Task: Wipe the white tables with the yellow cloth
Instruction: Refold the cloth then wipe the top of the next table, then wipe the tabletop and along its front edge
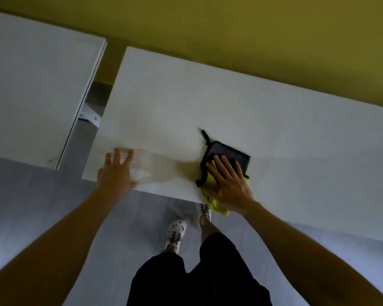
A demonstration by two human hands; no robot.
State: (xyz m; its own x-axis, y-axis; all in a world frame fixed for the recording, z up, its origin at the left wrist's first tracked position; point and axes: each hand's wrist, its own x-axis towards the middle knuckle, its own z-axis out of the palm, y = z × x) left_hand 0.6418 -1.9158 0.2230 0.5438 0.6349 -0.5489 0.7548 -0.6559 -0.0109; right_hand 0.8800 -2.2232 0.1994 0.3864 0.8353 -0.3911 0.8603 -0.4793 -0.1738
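A white table (208, 102) fills the middle of the view, its near edge running in front of me. The yellow cloth (217, 204), with a dark grey side and black trim, lies at that near edge, partly hanging over it. My right hand (229, 184) presses flat on the cloth with straight, spread fingers. My left hand (117, 171) rests flat on the table's near left corner, fingers spread, holding nothing.
A second white table (31, 89) stands to the left, separated by a narrow gap (93, 107). A yellow wall (230, 25) runs behind both tables. My legs and white shoes (175, 230) stand on the grey floor by the table's edge.
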